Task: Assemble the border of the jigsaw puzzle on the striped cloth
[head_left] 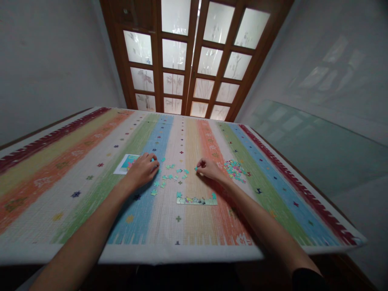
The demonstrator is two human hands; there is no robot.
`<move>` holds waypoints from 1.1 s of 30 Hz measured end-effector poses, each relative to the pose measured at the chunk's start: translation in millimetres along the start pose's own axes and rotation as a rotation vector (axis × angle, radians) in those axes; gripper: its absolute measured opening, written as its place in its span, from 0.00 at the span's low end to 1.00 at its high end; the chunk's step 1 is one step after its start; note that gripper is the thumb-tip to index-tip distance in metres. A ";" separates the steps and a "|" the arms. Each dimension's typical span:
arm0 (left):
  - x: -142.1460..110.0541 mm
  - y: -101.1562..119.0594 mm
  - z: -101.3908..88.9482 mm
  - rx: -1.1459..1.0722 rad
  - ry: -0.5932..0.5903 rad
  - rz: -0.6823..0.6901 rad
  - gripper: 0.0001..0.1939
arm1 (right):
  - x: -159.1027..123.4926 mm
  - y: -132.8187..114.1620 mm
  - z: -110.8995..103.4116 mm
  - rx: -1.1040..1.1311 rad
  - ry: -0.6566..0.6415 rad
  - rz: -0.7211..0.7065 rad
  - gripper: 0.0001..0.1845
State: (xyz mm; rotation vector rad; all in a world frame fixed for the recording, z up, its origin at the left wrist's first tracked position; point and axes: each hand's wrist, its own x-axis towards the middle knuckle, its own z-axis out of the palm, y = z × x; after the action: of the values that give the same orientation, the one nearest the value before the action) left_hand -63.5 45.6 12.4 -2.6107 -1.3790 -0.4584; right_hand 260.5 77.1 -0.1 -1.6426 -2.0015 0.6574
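My right hand [209,168] pinches a small teal jigsaw puzzle piece [196,169] between thumb and fingertips, just above the table. My left hand [143,169] is curled low over the table, with a bit of a teal puzzle piece [152,160] showing at its fingers. Between the hands lie several loose teal pieces [170,177]. Nearer to me is a joined strip of puzzle [197,201], a bottom row with a corner piece rising at each end. A picture card [120,165] lies partly hidden behind my left hand.
A heap of mixed coloured puzzle pieces [235,170] lies right of my right hand. The table wears a striped cloth [163,226]. Beyond its far edge stand wooden doors with glass panes [175,52]. A glass panel [318,149] leans along the right wall.
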 end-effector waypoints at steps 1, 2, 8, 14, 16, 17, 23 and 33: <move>-0.3 1.3 0.2 -0.001 -0.002 0.004 0.14 | -3.4 3.5 -2.4 -0.001 -0.001 -0.005 0.06; -0.7 2.6 0.4 0.001 -0.005 0.004 0.14 | -7.2 7.0 -5.0 -0.002 -0.003 -0.011 0.06; -1.4 4.1 -0.4 0.061 0.047 -0.091 0.16 | -37.9 25.4 -22.5 -0.008 -0.035 -0.044 0.04; -0.4 22.8 12.7 -0.100 0.022 0.037 0.18 | -63.3 35.4 -31.7 0.019 -0.066 -0.127 0.08; 0.3 39.2 20.3 -0.161 -0.015 0.129 0.19 | -66.7 38.9 -31.0 0.033 -0.046 -0.151 0.09; 1.1 47.9 23.7 -0.185 -0.035 0.164 0.20 | -67.6 40.7 -30.2 0.040 -0.033 -0.165 0.09; 14.7 80.1 31.9 -0.197 -0.065 0.162 0.23 | -69.5 45.9 -28.2 0.055 -0.007 -0.242 0.07; 17.0 84.8 39.5 -0.182 -0.051 0.202 0.22 | -72.6 51.2 -35.8 0.068 0.063 -0.271 0.10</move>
State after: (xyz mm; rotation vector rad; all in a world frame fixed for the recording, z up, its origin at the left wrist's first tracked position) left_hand 23.3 21.8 -18.4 -2.8889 -1.1188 -0.5124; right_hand 334.6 17.0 -8.3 -1.3049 -2.0819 0.5594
